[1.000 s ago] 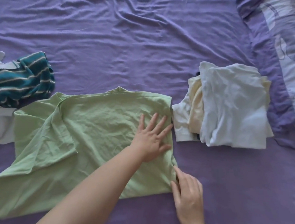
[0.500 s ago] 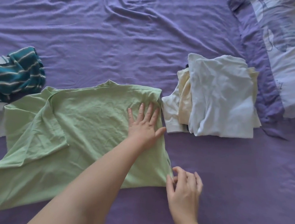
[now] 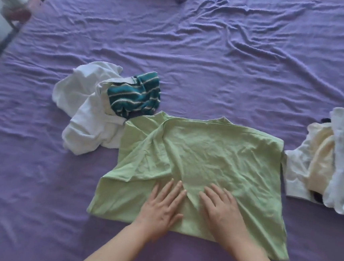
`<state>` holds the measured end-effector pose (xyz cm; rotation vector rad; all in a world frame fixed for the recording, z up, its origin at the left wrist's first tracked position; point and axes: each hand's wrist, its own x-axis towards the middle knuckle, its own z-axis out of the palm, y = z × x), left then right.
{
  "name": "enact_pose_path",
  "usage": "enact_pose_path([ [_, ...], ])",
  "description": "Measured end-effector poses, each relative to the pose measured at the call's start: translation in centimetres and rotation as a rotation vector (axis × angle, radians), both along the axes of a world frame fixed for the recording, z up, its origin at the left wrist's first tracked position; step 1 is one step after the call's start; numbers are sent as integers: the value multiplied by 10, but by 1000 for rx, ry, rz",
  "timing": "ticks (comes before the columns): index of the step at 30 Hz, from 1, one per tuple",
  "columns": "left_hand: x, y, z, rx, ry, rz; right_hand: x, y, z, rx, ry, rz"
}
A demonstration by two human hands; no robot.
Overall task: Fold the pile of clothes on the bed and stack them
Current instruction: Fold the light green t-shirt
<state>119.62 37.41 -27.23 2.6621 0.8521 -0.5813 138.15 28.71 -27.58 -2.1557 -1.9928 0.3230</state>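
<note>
A green T-shirt (image 3: pixel 216 161) lies spread across the near middle of a bed covered in a wrinkled purple sheet (image 3: pixel 194 55), partly folded, with its left side and sleeve turned inward in a loose diagonal flap. Both of the person's hands rest flat on the near part of the cloth, gripping nothing: the left hand (image 3: pixel 163 210) with fingers spread, the right hand (image 3: pixel 221 209) just beside it, palms down and fingers open. A ridge of creased fabric runs up between them. To the left, touching the shirt's far corner, sit the unfolded clothes: a white garment (image 3: pixel 85 110) with a teal striped piece (image 3: pixel 134 96) crumpled on top. To the right, close to the shirt's edge, stands the stack of folded clothes (image 3: pixel 326 162), white and cream.

The step appears to be smoothing the shirt before its next fold. It would go best with both palms pressing outward from the central ridge toward the edges, flattening the bunched left flap so its edge runs straight. Folding over the trapped creases would likely leave a lumpy bundle that sits unevenly on the stack.
</note>
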Motion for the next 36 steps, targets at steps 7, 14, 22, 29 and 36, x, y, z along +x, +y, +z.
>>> enact_pose_path([
  [7, -57, 70, 13, 32, 96, 9, -71, 83, 5, -212, -58, 168],
  [14, -65, 162, 15, 276, 37, 218, -90, 159, 13, -264, -173, 136],
  [22, -73, 189, 1, 193, 85, 222, -109, 221, 4, -457, -147, 48],
  [29, -69, 146, 5, 217, 2, 265, -92, 183, 12, -442, -189, 89],
  [36, -37, 39, 9, -38, -69, 47, -24, 35, 19, -542, -108, -291],
])
